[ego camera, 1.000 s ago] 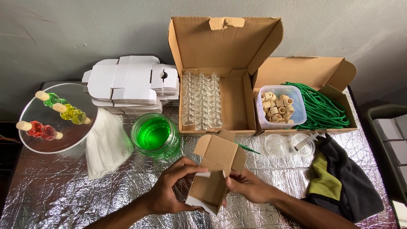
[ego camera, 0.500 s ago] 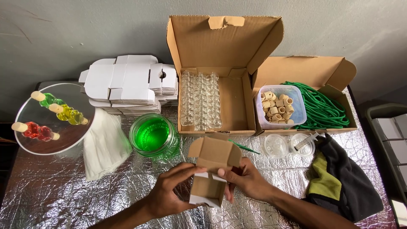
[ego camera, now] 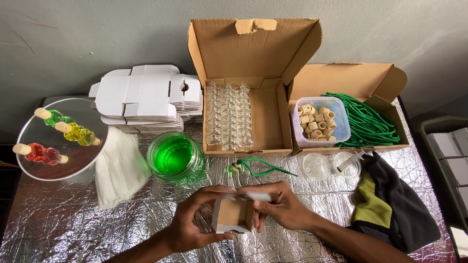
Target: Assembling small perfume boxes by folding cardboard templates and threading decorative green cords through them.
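1. Down at the near edge of the foil-covered table [ego camera: 58, 229], both hands close on a small cardboard box [ego camera: 233, 216], brown inside and white outside, standing with its open top up
2. Left hand [ego camera: 195, 221]: fingers curled around the box's left side and underside, thumb reaching over the top to the white flap [ego camera: 253, 196]
3. Right hand [ego camera: 280, 209]: fingers bent against the box's right wall, fingertips pinching the same flap flat above the opening
4. Just behind the hands lies a small bottle with a green cord [ego camera: 256, 167], and left of it stands a glass jar of green liquid [ego camera: 173, 157]
5. A white cloth [ego camera: 117, 165] lies beside the jar; a round mirror tray [ego camera: 61, 160] at the left edge carries red, yellow and green corked bottles
6. Along the far edge: a stack of flat white box blanks [ego camera: 144, 100], an open carton of clear glass bottles [ego camera: 265, 114], and another carton [ego camera: 351, 80] holding a tub of corks [ego camera: 319, 122] and green cords [ego camera: 370, 124]
7. Two clear lids [ego camera: 331, 165] and a dark cloth [ego camera: 390, 204] sit towards the right edge
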